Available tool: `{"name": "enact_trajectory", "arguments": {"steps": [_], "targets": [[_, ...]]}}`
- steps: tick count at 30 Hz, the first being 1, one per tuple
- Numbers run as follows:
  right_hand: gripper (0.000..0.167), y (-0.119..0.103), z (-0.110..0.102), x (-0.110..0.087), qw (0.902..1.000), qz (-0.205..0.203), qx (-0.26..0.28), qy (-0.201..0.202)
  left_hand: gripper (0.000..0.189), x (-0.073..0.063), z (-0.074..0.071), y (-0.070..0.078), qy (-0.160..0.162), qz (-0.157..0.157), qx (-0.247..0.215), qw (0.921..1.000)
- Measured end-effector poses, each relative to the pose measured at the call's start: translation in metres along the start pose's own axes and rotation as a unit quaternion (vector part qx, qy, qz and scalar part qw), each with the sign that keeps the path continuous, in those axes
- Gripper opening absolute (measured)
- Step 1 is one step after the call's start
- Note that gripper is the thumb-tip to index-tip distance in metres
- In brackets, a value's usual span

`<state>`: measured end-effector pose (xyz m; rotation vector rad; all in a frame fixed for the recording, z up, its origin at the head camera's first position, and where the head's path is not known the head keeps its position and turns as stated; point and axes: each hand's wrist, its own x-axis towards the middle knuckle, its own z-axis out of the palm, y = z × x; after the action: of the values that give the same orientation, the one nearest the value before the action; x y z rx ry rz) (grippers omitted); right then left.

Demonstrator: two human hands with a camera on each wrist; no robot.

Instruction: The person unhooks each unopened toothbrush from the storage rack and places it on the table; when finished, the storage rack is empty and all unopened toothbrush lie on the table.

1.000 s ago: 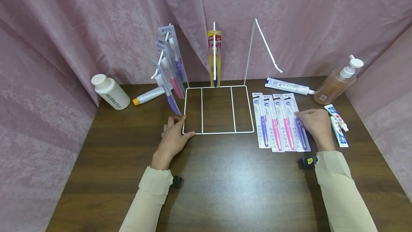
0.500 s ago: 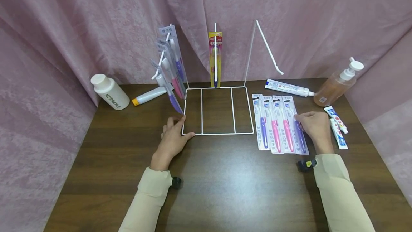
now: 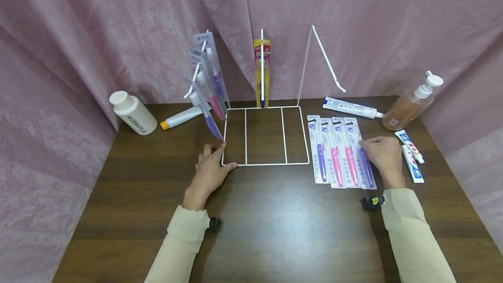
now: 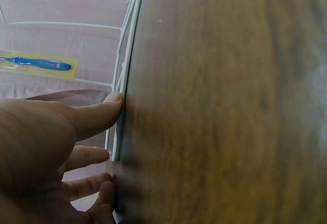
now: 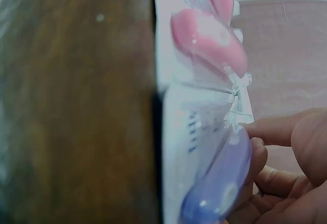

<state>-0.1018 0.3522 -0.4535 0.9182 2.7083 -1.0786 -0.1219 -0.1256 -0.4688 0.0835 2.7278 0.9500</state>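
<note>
The left hand (image 3: 210, 171) is at the front left corner of a white wire rack (image 3: 265, 164). Its thumb lies against the front rail, and its index fingertip meets the left side rail. In the left wrist view the thumb (image 4: 99, 116) extends along the wire. On the right, the right hand (image 3: 383, 154) pinches the outer edge of a packaged purple toothbrush (image 3: 367, 169), the rightmost in a row of several lying on the table. The right wrist view shows fingertips (image 5: 258, 155) right at that pack's clear blister. Two pink packs (image 3: 351, 160) lie beside it.
Toothbrush packs (image 3: 214, 86) hang on the rack's left hook, a yellow pack (image 3: 262, 73) on the middle one; the right hook (image 3: 328, 62) is bare. Around stand a white bottle (image 3: 135, 115) and a pump bottle (image 3: 406, 108), with toothpaste tubes (image 3: 351, 107) lying nearby.
The right hand and the rightmost toothbrush pack have shifted very slightly left and nearer the person. The left hand stays at the rack's corner. The head view has tilted a little.
</note>
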Motion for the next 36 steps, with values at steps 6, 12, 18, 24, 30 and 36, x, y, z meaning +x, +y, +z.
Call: {"name": "enact_trajectory", "arguments": {"steps": [6,12,18,24,30,36], "targets": [[0.055,-0.008,0.003,-0.006,0.9995,-0.005,-0.032,0.004,0.084,-0.003,-0.002,0.001,0.004,0.001,0.003,1.0],[0.049,-0.038,0.015,-0.017,0.996,-0.063,-0.041,0.049,0.085,0.0,0.0,-0.006,0.0,-0.003,-0.006,1.0],[0.038,-0.089,0.027,-0.027,0.9847,-0.146,0.025,0.092,0.084,-0.004,-0.004,0.002,0.001,-0.001,0.003,1.0],[0.033,-0.145,0.043,-0.03,0.9684,-0.22,0.085,0.081,0.083,-0.004,-0.003,0.002,0.009,0.005,-0.001,0.9999],[0.03,-0.192,0.054,-0.034,0.9443,-0.29,0.147,0.055,0.087,0.007,0.005,-0.013,0.008,0.013,-0.015,0.9998],[0.036,-0.229,0.058,-0.036,0.9203,-0.323,0.221,-0.006,0.087,0.009,0.006,-0.013,0.009,0.014,-0.018,0.9997]]}}
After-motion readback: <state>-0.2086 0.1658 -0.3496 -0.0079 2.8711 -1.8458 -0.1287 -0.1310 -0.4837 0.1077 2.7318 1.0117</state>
